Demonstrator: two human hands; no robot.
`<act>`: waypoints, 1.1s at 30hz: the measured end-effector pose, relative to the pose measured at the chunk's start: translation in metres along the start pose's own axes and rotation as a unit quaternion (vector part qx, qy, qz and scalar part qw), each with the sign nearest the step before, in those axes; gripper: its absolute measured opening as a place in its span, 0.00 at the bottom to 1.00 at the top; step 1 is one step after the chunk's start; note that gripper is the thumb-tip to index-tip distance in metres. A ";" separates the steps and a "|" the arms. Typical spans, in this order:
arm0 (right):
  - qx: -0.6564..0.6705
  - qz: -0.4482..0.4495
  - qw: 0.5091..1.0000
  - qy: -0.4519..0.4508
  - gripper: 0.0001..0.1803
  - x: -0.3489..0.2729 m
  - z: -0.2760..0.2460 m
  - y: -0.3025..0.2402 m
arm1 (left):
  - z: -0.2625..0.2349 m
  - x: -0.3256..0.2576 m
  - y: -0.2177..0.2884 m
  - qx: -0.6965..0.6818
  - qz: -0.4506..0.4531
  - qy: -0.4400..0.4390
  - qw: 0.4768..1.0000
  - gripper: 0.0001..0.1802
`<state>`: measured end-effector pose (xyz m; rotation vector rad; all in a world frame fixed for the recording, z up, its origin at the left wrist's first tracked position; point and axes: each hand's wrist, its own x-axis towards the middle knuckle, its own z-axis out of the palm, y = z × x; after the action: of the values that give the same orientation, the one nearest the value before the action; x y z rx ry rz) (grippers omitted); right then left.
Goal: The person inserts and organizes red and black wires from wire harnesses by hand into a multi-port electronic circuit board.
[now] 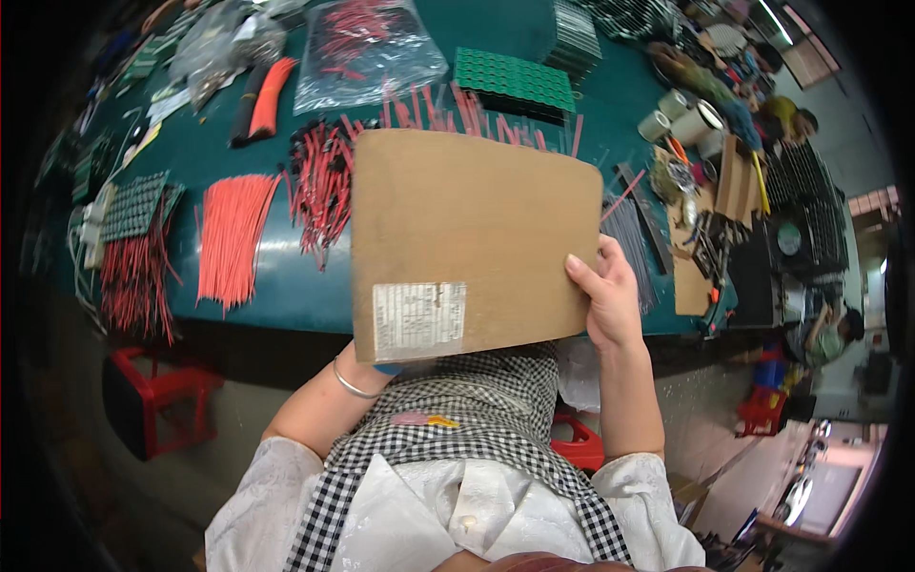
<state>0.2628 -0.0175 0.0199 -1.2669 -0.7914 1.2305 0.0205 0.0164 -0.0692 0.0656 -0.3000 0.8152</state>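
A brown cardboard sheet point(472, 234) with a pale rectangular label point(418, 318) at its lower left is held over the green table point(276, 276). The right hand point(607, 296) pinches its right edge, thumb on top; the left hand point(367, 367) is hidden beneath it, its grip impossible to tell. Behind lies a clear bag point(367, 48) of red wires.

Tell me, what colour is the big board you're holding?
Brown cardboard, best seen in the head view.

A long green worktable point(286, 286) stands above a red stool point(157, 396).
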 end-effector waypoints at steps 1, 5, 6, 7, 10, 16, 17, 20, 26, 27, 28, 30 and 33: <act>0.002 -0.005 1.000 0.012 0.26 0.000 -0.001 0.000 | 0.000 0.002 0.002 0.004 -0.003 0.004 1.000 0.39; 0.035 0.014 0.999 -0.014 0.25 0.000 -0.007 -0.003 | 0.007 -0.001 0.001 0.025 -0.001 0.023 0.999 0.41; 0.037 0.021 0.999 -0.018 0.25 -0.001 -0.008 -0.004 | 0.009 -0.002 0.001 0.031 0.003 0.028 0.999 0.41; 0.039 0.020 0.999 -0.015 0.25 -0.001 -0.007 -0.005 | 0.011 0.000 0.002 0.039 0.009 0.033 0.999 0.42; 0.050 0.018 0.999 0.002 0.24 -0.001 -0.007 -0.006 | 0.014 0.006 0.001 0.061 0.028 0.049 0.997 0.43; 0.035 0.031 0.999 0.005 0.24 0.001 -0.016 -0.006 | 0.034 -0.005 0.016 0.168 0.057 0.096 0.979 0.49; 0.027 0.021 0.999 0.006 0.24 0.002 -0.017 -0.004 | 0.038 -0.006 0.018 0.245 0.054 0.120 0.961 0.54; 0.017 0.015 1.000 0.009 0.24 0.003 -0.016 -0.004 | 0.043 -0.012 0.024 0.253 0.009 0.106 0.962 0.54; 0.011 0.034 0.999 0.014 0.28 0.003 -0.022 -0.008 | 0.059 -0.007 0.038 0.358 -0.070 0.266 0.892 0.29; 0.009 0.038 0.999 0.013 0.30 0.005 -0.023 -0.009 | 0.058 -0.006 0.038 0.359 -0.070 0.267 0.891 0.29; 0.011 0.039 0.999 0.011 0.30 0.006 -0.021 -0.012 | 0.057 -0.005 0.038 0.363 -0.067 0.273 0.888 0.28; -0.002 0.069 0.998 -0.013 0.34 0.011 -0.018 -0.019 | 0.054 -0.003 0.042 0.355 -0.066 0.285 0.888 0.29; -0.025 0.134 0.984 -0.118 0.35 0.013 -0.033 -0.027 | 0.063 -0.010 0.046 0.405 -0.076 0.264 0.872 0.31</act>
<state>0.3035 -0.0104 0.0375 -1.3145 -0.8451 1.6097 -0.0342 0.0295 -0.0143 0.6372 0.5808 0.7231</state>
